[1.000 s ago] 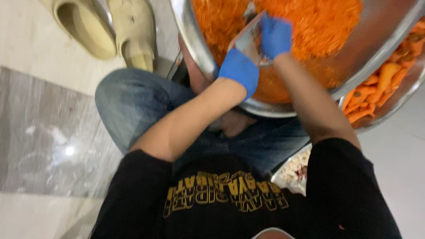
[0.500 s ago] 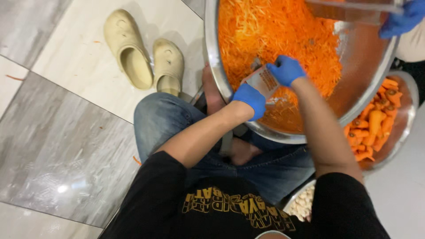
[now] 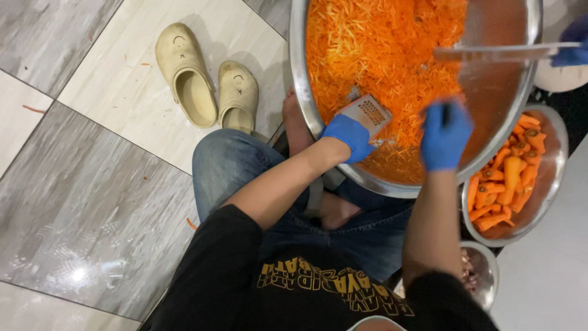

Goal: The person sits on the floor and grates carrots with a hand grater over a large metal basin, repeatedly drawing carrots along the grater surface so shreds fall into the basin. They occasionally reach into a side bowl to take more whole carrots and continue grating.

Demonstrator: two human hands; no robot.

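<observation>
Clogs (image 3: 205, 76), a cream rubbery pair, sit on the glossy grey-and-beige tiled floor (image 3: 86, 202) just left of the person's jeans-clad knee. A wide, shiny steel bowl (image 3: 306, 110) rests against the lap, heaped with fine orange shredded carrot (image 3: 380, 55). The left hand (image 3: 348, 136), in a blue glove, has its fingers wrapped around the lower end of a flat metal grater (image 3: 367, 113), which leans tilted over the bowl's near rim, its perforated face up. The right hand (image 3: 445, 135), also blue-gloved, hovers over the bowl just beside the grater, blurred; its fingers look curled together, and I cannot tell whether they pinch anything. At the upper right another person's blue-gloved hand (image 3: 572, 46) holds a second grater (image 3: 502, 52) across the bowl. Right of the big bowl, a smaller steel bowl (image 3: 554, 202) holds whole peeled carrots (image 3: 505, 178), smooth and tapered. A still smaller bowl (image 3: 484, 276) lies below it, partly hidden by the right forearm.
</observation>
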